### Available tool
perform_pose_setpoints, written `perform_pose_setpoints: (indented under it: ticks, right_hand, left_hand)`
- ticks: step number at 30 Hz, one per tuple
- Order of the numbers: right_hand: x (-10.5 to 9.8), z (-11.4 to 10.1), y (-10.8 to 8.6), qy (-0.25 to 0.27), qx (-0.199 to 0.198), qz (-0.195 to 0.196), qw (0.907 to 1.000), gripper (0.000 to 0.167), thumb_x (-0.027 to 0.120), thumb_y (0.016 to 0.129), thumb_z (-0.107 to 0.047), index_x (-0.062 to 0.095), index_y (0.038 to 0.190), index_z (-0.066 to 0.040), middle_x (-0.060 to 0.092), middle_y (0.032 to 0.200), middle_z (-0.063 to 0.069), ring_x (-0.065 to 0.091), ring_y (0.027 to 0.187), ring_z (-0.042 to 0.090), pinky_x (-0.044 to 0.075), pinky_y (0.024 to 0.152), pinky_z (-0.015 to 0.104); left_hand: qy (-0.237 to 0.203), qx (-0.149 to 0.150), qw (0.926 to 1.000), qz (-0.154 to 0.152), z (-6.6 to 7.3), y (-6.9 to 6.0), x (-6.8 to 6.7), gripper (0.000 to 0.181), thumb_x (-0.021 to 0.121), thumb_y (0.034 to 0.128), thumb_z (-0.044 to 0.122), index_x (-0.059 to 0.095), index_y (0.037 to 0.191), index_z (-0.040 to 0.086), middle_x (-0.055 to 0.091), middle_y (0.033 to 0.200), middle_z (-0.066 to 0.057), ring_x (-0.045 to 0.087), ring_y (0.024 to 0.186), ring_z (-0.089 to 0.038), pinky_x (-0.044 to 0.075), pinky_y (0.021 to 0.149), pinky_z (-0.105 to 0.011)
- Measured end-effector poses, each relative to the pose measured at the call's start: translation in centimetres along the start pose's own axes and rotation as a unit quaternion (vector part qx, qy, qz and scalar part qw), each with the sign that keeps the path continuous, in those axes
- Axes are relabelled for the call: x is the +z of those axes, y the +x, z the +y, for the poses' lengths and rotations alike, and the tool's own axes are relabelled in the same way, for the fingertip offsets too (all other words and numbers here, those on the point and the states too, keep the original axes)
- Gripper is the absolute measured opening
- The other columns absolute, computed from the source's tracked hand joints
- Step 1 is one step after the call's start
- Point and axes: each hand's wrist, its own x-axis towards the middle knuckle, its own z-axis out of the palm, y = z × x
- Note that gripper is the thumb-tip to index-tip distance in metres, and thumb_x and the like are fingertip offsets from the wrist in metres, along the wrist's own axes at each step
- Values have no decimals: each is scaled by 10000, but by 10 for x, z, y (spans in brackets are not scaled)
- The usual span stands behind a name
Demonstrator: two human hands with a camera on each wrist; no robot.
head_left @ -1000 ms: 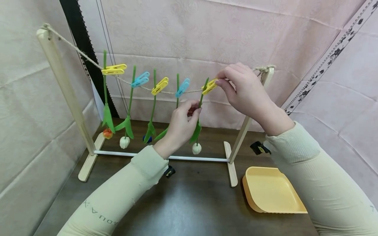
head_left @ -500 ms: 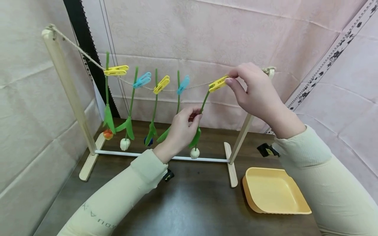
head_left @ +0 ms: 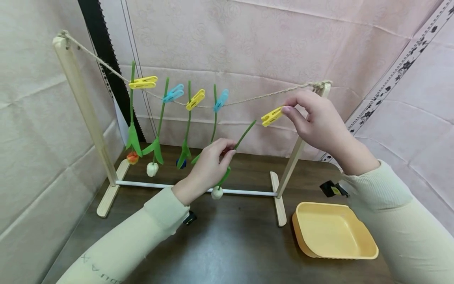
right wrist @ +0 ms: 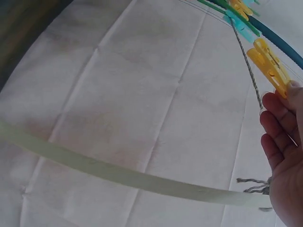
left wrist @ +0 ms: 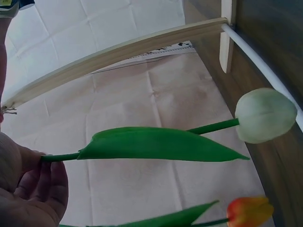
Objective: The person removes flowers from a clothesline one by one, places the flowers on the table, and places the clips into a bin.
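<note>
The left hand [head_left: 209, 163] pinches the green stem [head_left: 246, 135] of a white tulip [head_left: 217, 193], whose head hangs low near the white bar. In the left wrist view the tulip's leaf [left wrist: 156, 144] and white head [left wrist: 265, 115] show in full. The right hand [head_left: 317, 122] pinches a yellow clothespin [head_left: 272, 116] between thumb and finger, below the rope [head_left: 269, 94] and apart from both rope and stem. The same clothespin [right wrist: 270, 66] appears in the right wrist view. Blue clothespins [head_left: 220, 100] and yellow clothespins [head_left: 196, 99] hold several other flowers upside down on the rope.
A wooden stand with a left post [head_left: 83, 106], a right post [head_left: 292, 165] and a white bottom bar [head_left: 248, 192] carries the rope. At the right of the dark table [head_left: 227, 244] lies a yellow tray [head_left: 331, 230]. Cloth walls stand behind and beside it.
The yellow clothespin has come off the rope and the stem, moving right and down with the right hand. The left hand has moved left and down with the tulip, which now tilts.
</note>
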Motion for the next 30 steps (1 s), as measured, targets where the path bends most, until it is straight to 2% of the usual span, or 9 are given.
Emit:
perform_pose_setpoints:
  ticks: [4,7,11,15,18,22,25,30]
  right_hand:
    - [2,5,-11,-105,63,-124,9998,61,688,882,-14,650,917,-46,628,869,17,453,711,100,355,668,246]
    - [6,10,-23,-131,21,-255,9996,87,696,869,0,647,913,-57,605,847,11,428,677,95,347,629,249]
    - [15,16,-45,-87,54,-609,9981,113,709,855,2,643,914,-68,614,856,-3,507,754,98,387,656,255]
    - [25,22,-68,-58,367,-1038,9939,128,737,844,-48,646,914,-105,636,873,-39,581,806,108,457,726,283]
    - [31,27,-85,-29,691,-1278,9894,139,757,830,-81,645,885,-143,638,855,-75,607,795,124,477,718,287]
    - [35,32,-108,-79,1130,-1549,9814,142,765,819,-117,650,873,-179,628,819,-127,602,759,96,471,679,292]
    - [34,36,-125,-119,1487,-1747,9733,135,767,821,-150,657,875,-207,629,809,-151,596,765,69,477,703,331]
    - [31,46,-155,43,2126,-2236,9512,129,760,835,-171,649,878,-225,632,812,-143,601,776,62,489,703,318]
  left_hand:
    - [178,-55,9993,-311,-2,-7,-7,169,578,976,101,627,1135,71,590,971,21,541,819,-88,497,719,-229]
    - [340,55,9979,-557,-2,-14,-13,156,580,974,102,629,1119,73,590,968,22,540,814,-81,498,715,-230]
    - [659,206,9931,-946,-2,-25,-21,152,576,974,95,632,1115,84,596,996,31,538,833,-71,497,727,-236]
    - [949,266,9856,-1376,-5,-36,-25,142,574,973,80,637,1099,100,604,1013,50,547,881,-73,500,766,-265]
    - [1109,272,9787,-1708,-8,-44,-26,123,578,971,71,639,1073,104,603,990,50,549,878,-82,498,781,-289]
    - [1266,341,9685,-2116,-14,-56,-26,96,596,959,63,636,1041,94,607,967,19,558,849,-97,506,772,-294]
    - [1367,425,9614,-2350,-18,-64,-25,85,606,947,46,630,1018,87,602,938,1,559,833,-106,510,759,-284]
    - [1648,415,9480,-2692,-27,-76,-20,90,606,941,33,626,1003,96,576,895,29,540,800,-105,503,729,-274]
